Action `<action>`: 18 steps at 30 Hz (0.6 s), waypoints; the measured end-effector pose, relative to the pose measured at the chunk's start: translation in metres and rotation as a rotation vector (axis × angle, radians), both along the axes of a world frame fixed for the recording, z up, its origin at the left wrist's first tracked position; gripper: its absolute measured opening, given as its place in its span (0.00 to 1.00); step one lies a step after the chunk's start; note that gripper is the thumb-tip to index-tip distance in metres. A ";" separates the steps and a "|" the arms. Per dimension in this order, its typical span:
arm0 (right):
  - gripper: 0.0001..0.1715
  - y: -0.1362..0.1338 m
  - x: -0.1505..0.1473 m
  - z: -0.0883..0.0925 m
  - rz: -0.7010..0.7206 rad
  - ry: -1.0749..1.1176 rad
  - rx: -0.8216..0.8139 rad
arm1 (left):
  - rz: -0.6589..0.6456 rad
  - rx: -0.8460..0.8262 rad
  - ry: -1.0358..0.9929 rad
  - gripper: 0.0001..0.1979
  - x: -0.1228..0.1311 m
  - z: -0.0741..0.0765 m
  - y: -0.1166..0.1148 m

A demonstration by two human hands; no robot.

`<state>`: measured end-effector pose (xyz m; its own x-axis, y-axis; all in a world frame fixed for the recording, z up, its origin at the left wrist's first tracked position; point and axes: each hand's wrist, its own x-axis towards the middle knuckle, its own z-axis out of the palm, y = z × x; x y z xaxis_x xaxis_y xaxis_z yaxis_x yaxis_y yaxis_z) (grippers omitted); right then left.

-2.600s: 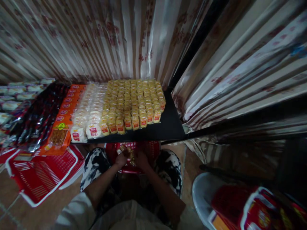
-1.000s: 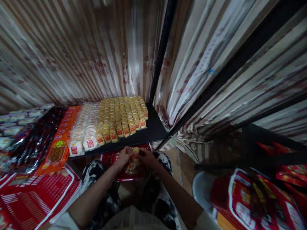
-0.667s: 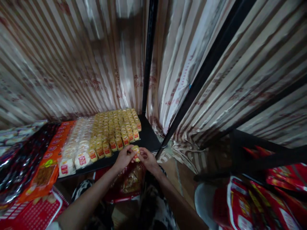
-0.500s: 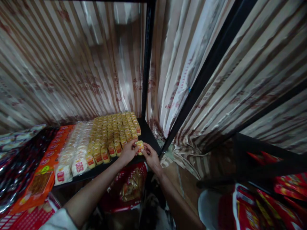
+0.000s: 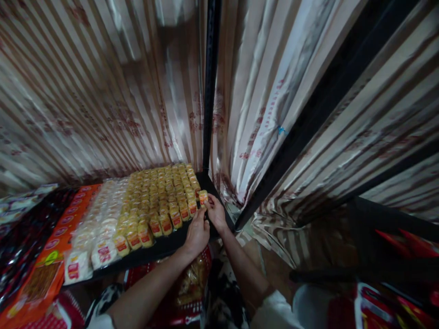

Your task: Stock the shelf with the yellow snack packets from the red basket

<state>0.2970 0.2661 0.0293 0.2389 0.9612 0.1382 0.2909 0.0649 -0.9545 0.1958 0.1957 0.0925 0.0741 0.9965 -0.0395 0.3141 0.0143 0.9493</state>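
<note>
Rows of yellow wrapped snack packs (image 5: 161, 196) with red labels stand on a black shelf (image 5: 164, 246). My right hand (image 5: 215, 212) pinches one yellow snack pack (image 5: 203, 197) and holds it at the right end of the rows, just above the shelf. My left hand (image 5: 197, 232) reaches in beside it, fingers curled near the front packs, touching the shelf area by the held pack. Below the shelf sits a red basket (image 5: 192, 292) with more wrapped packs, between my knees.
White round packs (image 5: 99, 228), orange packets (image 5: 51, 256) and dark packets (image 5: 17, 233) lie left of the yellow rows. A black upright post (image 5: 209, 87) stands at the shelf's back right corner. Striped curtains hang behind. Red packages (image 5: 394, 301) lie at the lower right.
Both hands rose from the red basket with a yellow pack and carried it forward and right to the end of the rows on the shelf. The view tilted upward.
</note>
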 end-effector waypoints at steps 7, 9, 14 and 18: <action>0.22 0.019 -0.007 -0.010 0.042 -0.081 -0.029 | 0.067 -0.221 -0.189 0.29 0.008 -0.020 0.009; 0.22 0.021 -0.007 -0.011 0.064 -0.088 -0.025 | 0.070 -0.247 -0.199 0.31 0.007 -0.026 0.011; 0.24 0.025 -0.006 -0.017 0.117 0.007 -0.016 | 0.063 -0.268 -0.304 0.33 0.007 -0.039 0.016; 0.24 0.030 -0.009 -0.024 0.109 0.080 0.004 | 0.064 -0.309 -0.498 0.34 0.014 -0.045 0.020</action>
<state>0.2882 0.2964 0.0054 0.1438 0.9814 0.1271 0.2052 0.0961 -0.9740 0.2096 0.2157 0.0480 0.0987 0.9474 -0.3043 -0.1794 0.3177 0.9311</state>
